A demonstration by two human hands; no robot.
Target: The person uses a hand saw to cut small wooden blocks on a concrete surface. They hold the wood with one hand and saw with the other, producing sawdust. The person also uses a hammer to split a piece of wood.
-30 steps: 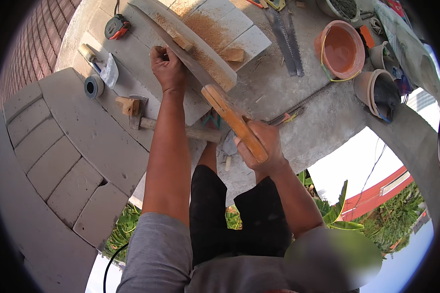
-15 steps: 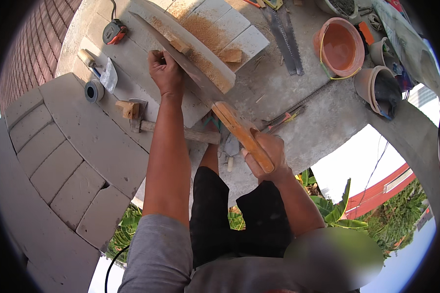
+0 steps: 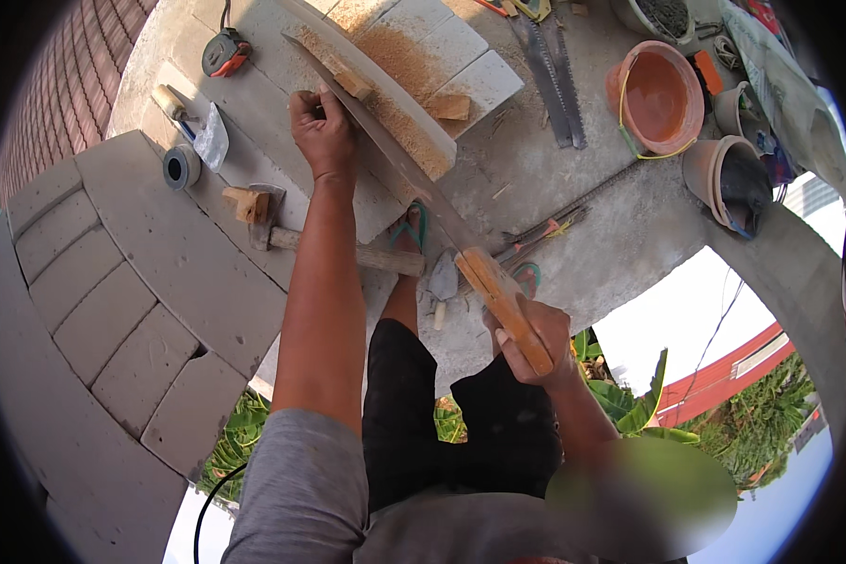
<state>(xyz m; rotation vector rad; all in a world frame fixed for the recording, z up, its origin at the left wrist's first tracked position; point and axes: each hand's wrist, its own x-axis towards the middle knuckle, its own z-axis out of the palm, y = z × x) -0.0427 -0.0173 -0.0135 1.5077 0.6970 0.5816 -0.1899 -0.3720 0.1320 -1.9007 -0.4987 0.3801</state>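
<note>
My right hand (image 3: 542, 338) is wrapped round the wooden handle of a hand saw (image 3: 409, 169). The blade slants up and left along a long pale grey block (image 3: 385, 89) strewn with dust. My left hand (image 3: 324, 134) is closed with its fingers curled, thumb and forefinger close to the blade's left side. Whatever it may grip is hidden. A small wood piece (image 3: 352, 83) sits between the blade and the block. Another wood piece (image 3: 449, 107) rests on the block's right side. Beneath my left forearm lies a hammer (image 3: 371, 257), partly hidden.
A tape measure (image 3: 226, 53), a roll of tape (image 3: 180, 169) and a wooden-handled tool (image 3: 169, 101) lie at the left. Two saw blades (image 3: 553, 89) lie beyond the block. Buckets (image 3: 655, 99) and pots stand at the far right. A small trowel (image 3: 444, 275) is near my feet.
My right hand has drawn the saw back toward me, down and to the right, so its tip has slid along the block. My left hand has stayed nearly in place.
</note>
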